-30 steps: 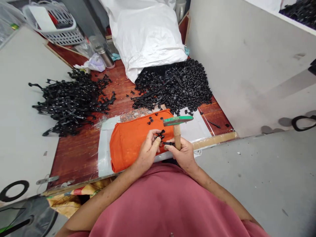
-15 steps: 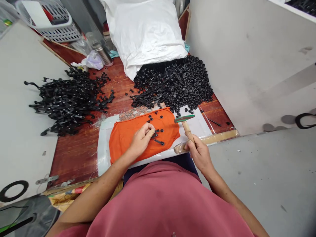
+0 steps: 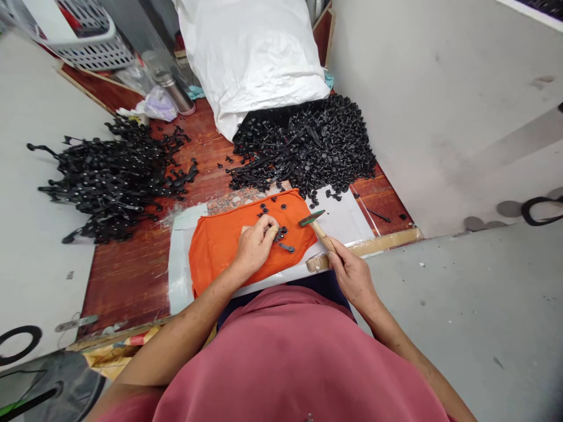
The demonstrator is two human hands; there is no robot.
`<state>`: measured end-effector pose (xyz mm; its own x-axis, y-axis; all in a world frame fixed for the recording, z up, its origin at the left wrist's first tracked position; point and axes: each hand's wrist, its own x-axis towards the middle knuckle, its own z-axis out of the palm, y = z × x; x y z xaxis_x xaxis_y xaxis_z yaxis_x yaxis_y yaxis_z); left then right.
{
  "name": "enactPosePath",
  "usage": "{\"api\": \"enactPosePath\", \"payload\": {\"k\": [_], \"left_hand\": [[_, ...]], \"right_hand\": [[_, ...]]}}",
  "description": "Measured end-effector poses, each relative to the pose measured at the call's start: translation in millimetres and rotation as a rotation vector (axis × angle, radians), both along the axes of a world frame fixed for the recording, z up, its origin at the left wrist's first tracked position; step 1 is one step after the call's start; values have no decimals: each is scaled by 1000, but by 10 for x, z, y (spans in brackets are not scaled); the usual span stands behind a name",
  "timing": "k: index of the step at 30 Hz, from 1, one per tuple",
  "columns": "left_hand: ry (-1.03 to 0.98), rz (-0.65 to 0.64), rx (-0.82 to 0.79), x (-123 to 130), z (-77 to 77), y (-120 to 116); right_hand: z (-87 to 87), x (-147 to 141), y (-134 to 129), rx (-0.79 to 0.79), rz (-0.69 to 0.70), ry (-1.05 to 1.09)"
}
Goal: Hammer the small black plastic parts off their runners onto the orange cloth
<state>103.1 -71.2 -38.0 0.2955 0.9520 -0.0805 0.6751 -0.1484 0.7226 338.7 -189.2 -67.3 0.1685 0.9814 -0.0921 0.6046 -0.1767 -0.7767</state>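
Observation:
An orange cloth (image 3: 224, 249) lies over a white sheet in front of my body. Above it my left hand (image 3: 255, 243) is closed in a pinch at a small black plastic part (image 3: 278, 235), mostly hidden by the fingertips. A short black strap-like piece (image 3: 287, 248) rests on the cloth beside those fingers, with several small round black pieces (image 3: 284, 207) further back. My right hand (image 3: 353, 274) is wrapped round the wooden handle of a hammer (image 3: 323, 236). Its narrow, green-edged head is tilted over the cloth's right side, apart from the left fingers.
A large heap of small black parts (image 3: 325, 146) spills below a white sack (image 3: 255, 53). Tangled black strips (image 3: 114, 181) are piled at the left. Behind stand a steel flask (image 3: 176, 94) and a white basket (image 3: 99, 53). A taped edge strip (image 3: 382, 243) borders the table's front right.
The hammer has swung left and its head has tilted, coming closer to my left hand. My left hand stays pinched over the cloth. The whole view has shifted slightly.

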Motion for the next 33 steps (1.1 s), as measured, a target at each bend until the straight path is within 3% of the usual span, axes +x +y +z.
{"api": "enactPosePath", "payload": {"k": [13,24,30,33], "left_hand": [[40,18,-18,19,-29,18],[108,-15,70,39,-6,26],[92,-38,82,21,-48,53],[102,-37,72,14,-59,58]], "right_hand": [[1,4,-2,7,22,-32],[350,-2,65,260,163,-199],[281,-70,55,139,236,-444],[280,-70,61,188,212,-419]]}}
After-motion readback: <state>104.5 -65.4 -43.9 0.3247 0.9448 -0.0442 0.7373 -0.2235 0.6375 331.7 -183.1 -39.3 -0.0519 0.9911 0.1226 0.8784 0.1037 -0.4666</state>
